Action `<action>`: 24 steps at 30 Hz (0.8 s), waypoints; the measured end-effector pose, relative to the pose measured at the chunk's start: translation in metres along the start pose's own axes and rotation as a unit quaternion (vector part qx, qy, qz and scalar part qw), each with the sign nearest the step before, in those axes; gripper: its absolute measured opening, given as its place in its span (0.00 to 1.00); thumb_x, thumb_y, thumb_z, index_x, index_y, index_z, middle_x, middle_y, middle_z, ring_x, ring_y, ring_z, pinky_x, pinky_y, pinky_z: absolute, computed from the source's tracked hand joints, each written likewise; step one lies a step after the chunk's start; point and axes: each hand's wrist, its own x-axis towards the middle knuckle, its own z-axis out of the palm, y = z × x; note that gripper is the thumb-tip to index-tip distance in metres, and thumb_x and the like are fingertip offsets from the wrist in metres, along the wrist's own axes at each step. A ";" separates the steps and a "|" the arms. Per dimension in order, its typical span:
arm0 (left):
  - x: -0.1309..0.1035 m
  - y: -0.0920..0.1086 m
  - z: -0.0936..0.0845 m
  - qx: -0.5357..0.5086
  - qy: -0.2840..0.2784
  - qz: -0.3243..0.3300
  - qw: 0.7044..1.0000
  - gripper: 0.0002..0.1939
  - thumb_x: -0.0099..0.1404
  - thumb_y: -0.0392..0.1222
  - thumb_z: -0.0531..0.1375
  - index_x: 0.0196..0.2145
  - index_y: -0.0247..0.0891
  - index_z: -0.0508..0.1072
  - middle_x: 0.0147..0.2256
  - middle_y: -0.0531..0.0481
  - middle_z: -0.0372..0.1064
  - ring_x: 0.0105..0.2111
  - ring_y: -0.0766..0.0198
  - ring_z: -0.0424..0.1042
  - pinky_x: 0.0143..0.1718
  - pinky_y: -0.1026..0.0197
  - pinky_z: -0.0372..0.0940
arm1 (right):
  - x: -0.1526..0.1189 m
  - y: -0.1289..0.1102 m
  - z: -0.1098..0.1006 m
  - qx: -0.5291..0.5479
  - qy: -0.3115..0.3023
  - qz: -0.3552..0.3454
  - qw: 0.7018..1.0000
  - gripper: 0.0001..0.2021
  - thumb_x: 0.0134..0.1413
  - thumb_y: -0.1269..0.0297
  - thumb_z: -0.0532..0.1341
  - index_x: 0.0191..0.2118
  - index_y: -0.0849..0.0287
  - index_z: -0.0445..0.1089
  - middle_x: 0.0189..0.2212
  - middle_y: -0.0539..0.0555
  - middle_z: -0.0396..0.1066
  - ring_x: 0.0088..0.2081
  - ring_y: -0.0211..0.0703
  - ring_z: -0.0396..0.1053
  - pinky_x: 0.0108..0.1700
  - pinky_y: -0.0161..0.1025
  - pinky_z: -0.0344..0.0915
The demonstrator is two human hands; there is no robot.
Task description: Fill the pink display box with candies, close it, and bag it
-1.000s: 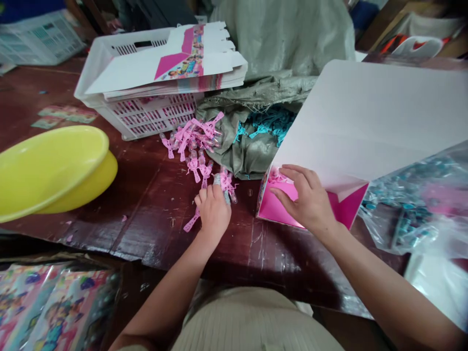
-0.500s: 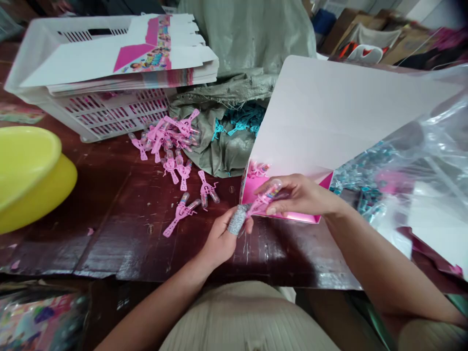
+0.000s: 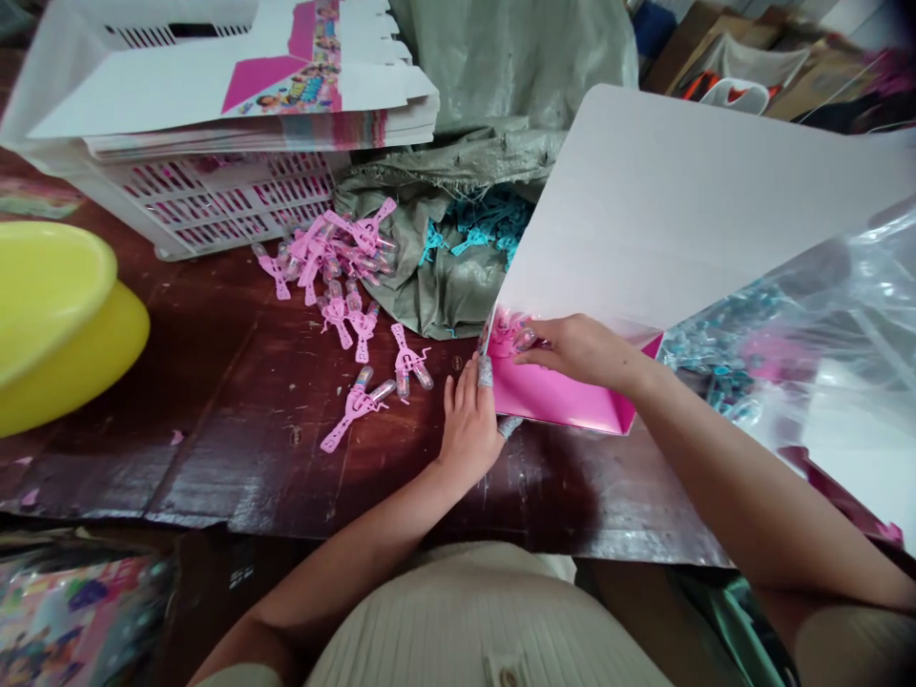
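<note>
My right hand (image 3: 583,348) reaches into an open box (image 3: 565,396), white on the upright lid and glossy pink inside. Its fingers pinch a pink plastic clip-like toy with a clear capsule end (image 3: 526,338), partly hidden by the hand. More pink toys (image 3: 503,329) lie in the box's back left corner. My left hand (image 3: 468,415) lies flat against the box's left side, fingers stretched out, with grey tape on a finger and the thumb. On the table to its left are loose pink clip toys with clear capsules (image 3: 358,408) and a heap of them (image 3: 329,243).
A white crate (image 3: 164,224) carries a stack of flat printed cartons (image 3: 178,95). Yellow basins (image 3: 57,315) stand at the left. A grey-green sack (image 3: 429,296) holds turquoise pieces (image 3: 493,224). Clear plastic bags (image 3: 822,296) with turquoise pieces lie at the right.
My right hand has carried the pink toy down into the box toward the back left corner. My left hand has let go of the toy and moved to the box's left side.
</note>
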 end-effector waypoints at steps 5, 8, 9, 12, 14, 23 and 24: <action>-0.003 0.004 -0.013 0.010 -0.013 -0.011 1.000 0.48 0.70 0.47 0.60 0.72 0.31 0.32 0.70 0.27 0.47 0.71 0.43 0.50 0.69 0.33 0.47 | 0.007 -0.015 0.001 -0.115 0.021 0.055 0.992 0.20 0.66 0.46 0.59 0.49 0.57 0.74 0.39 0.57 0.80 0.38 0.51 0.76 0.34 0.40 0.60; -0.013 -0.007 -0.045 0.016 0.016 -0.014 1.000 0.43 0.70 0.51 0.60 0.72 0.34 0.42 0.69 0.30 0.51 0.69 0.43 0.52 0.69 0.35 0.47 | 0.005 -0.018 0.013 -0.187 0.141 0.045 0.971 0.22 0.67 0.45 0.57 0.51 0.58 0.74 0.45 0.60 0.79 0.43 0.53 0.74 0.33 0.41 0.59; -0.018 -0.015 -0.058 0.032 0.042 -0.024 0.998 0.42 0.70 0.51 0.60 0.71 0.35 0.45 0.69 0.31 0.52 0.69 0.42 0.52 0.68 0.36 0.47 | 0.005 -0.017 0.018 -0.200 0.177 0.016 0.964 0.21 0.68 0.46 0.56 0.49 0.58 0.75 0.49 0.60 0.78 0.47 0.54 0.72 0.35 0.42 0.60; -0.035 -0.050 -0.094 0.124 0.121 -0.116 0.978 0.38 0.69 0.49 0.60 0.70 0.32 0.52 0.67 0.28 0.53 0.66 0.37 0.54 0.66 0.37 0.51 | 0.006 -0.008 0.033 -0.211 0.228 -0.063 0.948 0.17 0.69 0.51 0.57 0.43 0.56 0.79 0.55 0.58 0.74 0.54 0.56 0.66 0.46 0.46 0.62; -0.046 -0.076 -0.108 0.190 0.105 -0.196 0.956 0.36 0.68 0.46 0.58 0.68 0.27 0.55 0.63 0.26 0.58 0.63 0.34 0.57 0.62 0.35 0.53 | 0.007 -0.001 0.041 -0.203 0.238 -0.064 0.947 0.15 0.67 0.52 0.59 0.41 0.55 0.79 0.55 0.57 0.73 0.55 0.57 0.64 0.49 0.50 0.61; -0.074 -0.084 -0.125 0.154 0.105 -0.139 0.973 0.19 0.62 0.30 0.53 0.50 0.32 0.72 0.45 0.35 0.70 0.49 0.43 0.65 0.53 0.43 0.62 | -0.028 -0.025 0.044 -0.011 0.359 -0.061 0.931 0.23 0.62 0.50 0.65 0.56 0.59 0.71 0.55 0.65 0.70 0.57 0.60 0.66 0.55 0.56 0.65; -0.071 -0.074 -0.125 0.091 0.120 -0.117 0.982 0.16 0.65 0.32 0.53 0.48 0.34 0.72 0.44 0.38 0.70 0.48 0.46 0.66 0.53 0.46 0.63 | -0.032 -0.034 0.042 0.057 0.342 -0.072 0.935 0.23 0.62 0.50 0.65 0.57 0.58 0.69 0.54 0.65 0.70 0.55 0.57 0.69 0.53 0.54 0.68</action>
